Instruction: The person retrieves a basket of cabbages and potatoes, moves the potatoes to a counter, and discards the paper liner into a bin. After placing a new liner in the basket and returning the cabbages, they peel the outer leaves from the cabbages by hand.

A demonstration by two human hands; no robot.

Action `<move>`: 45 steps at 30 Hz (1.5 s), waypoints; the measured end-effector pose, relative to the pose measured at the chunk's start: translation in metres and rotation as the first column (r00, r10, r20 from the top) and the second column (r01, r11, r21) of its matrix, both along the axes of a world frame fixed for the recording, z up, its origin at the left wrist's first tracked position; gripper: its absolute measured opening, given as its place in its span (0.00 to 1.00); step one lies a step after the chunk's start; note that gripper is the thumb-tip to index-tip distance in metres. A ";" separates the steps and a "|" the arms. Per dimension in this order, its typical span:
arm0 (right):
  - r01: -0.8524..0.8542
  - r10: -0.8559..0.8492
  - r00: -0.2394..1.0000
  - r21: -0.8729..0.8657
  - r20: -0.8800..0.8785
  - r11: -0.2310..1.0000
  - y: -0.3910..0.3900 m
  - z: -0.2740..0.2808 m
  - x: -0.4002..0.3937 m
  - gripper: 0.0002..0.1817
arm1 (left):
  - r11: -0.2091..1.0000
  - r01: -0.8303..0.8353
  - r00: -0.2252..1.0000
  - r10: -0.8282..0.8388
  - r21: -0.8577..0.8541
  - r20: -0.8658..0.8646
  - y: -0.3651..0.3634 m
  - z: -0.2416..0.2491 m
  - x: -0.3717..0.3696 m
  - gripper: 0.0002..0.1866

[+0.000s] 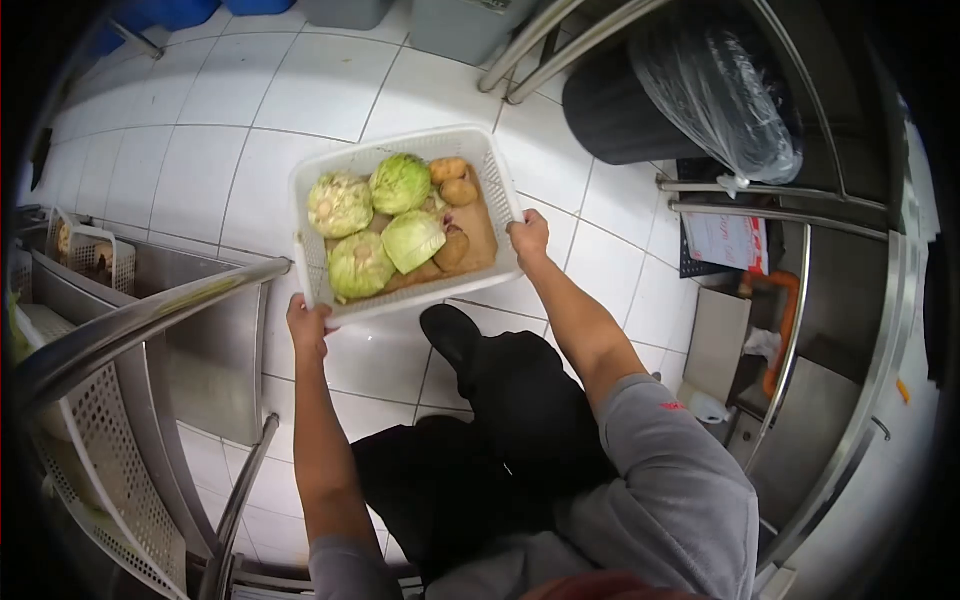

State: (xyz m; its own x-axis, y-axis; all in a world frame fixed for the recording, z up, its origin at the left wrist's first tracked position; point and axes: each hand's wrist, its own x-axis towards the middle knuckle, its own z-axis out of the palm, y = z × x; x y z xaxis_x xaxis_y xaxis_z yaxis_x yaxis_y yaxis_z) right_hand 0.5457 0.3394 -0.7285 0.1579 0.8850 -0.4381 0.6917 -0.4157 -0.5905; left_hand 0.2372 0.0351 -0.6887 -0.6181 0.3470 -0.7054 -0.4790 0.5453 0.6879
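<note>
A white perforated plastic crate hangs level above the tiled floor, held at its two ends. My left hand is closed on its near left corner, and my right hand grips the right rim. Inside lie several green cabbages, among them a bright one at the back and a cut-looking one in the middle. Brown potatoes sit along the crate's right side. A brown sheet or layer shows beneath them. The fingertips under the rim are hidden.
Steel rails and a counter stand at left, with white perforated baskets. A black bin with a clear liner is at upper right, near a steel rack. Blue and grey containers line the top edge.
</note>
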 end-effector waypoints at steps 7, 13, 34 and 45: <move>-0.127 0.128 0.990 -0.017 0.066 0.992 -0.057 0.086 0.044 0.10 | 0.989 -0.150 0.988 0.151 0.015 -0.040 -0.091 0.060 0.076 0.11; -0.239 0.239 0.970 0.018 0.037 0.971 -0.097 0.213 0.101 0.10 | 0.984 -0.177 0.984 0.177 0.011 -0.016 -0.139 0.215 0.150 0.11; -0.014 0.129 0.894 0.262 -0.429 0.965 -0.131 0.703 0.257 0.12 | 0.866 -0.116 0.990 0.142 0.486 -0.017 -0.135 0.651 0.226 0.10; -0.295 0.393 0.673 0.260 -0.627 0.920 0.011 0.706 0.205 0.12 | 0.778 -0.356 0.887 0.456 0.518 -0.076 -0.085 0.711 0.261 0.07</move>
State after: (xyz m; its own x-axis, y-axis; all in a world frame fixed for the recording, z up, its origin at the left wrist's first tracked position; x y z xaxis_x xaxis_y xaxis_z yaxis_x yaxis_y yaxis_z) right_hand 0.7511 0.3508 -0.0229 -0.4520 0.8713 -0.1910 0.1870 -0.1169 -0.9754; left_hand 0.4983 -0.0497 0.0224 -0.8799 0.2928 -0.3743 -0.4154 -0.0913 0.9051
